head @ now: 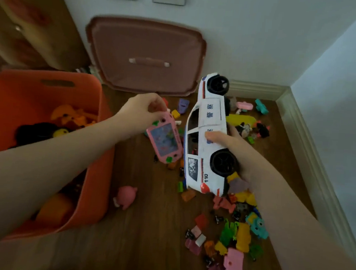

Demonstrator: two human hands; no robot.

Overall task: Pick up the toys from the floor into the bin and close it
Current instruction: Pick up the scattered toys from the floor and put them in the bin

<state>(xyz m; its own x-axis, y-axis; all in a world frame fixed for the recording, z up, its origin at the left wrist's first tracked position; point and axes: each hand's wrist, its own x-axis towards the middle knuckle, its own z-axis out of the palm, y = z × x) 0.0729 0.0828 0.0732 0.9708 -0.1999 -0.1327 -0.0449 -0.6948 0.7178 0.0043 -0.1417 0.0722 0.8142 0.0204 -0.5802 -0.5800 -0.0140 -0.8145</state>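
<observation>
While the left hand [142, 108] merely pinches the pink game toy [165, 141] and the right hand [235, 148] grasps the police car [207, 135], the dangling toy seemingly could slip short of the orange bin [48, 94].

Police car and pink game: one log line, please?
left hand: pinches pink game | right hand: grips police car | bin: open

Wooden floor [146, 249], scattered toys [237, 235], orange bin [97, 171]
</observation>
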